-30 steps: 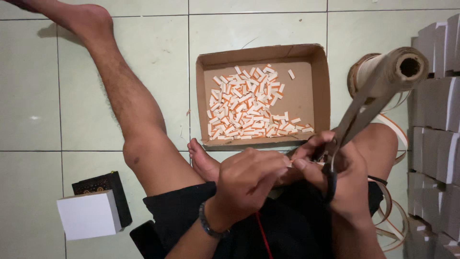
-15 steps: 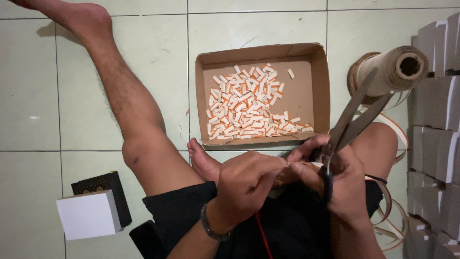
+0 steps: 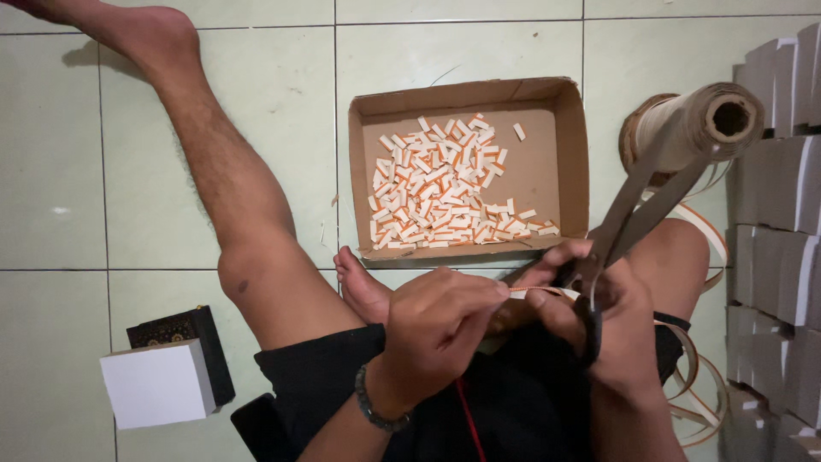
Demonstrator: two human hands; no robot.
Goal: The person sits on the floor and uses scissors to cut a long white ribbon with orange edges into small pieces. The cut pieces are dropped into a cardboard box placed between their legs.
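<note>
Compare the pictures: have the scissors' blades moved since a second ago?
Yes. The scissors have opened a little: a gap now shows between the blades against the roll, held in the right hand.

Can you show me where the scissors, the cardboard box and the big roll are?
scissors (image 3: 637,210), head view, on the blades.
cardboard box (image 3: 552,184), head view, on its bare floor.
roll (image 3: 697,128), head view, on its side.

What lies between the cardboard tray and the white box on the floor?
In the head view, the person's bare left leg crosses the tiled floor between the cardboard tray and the white box.
</note>
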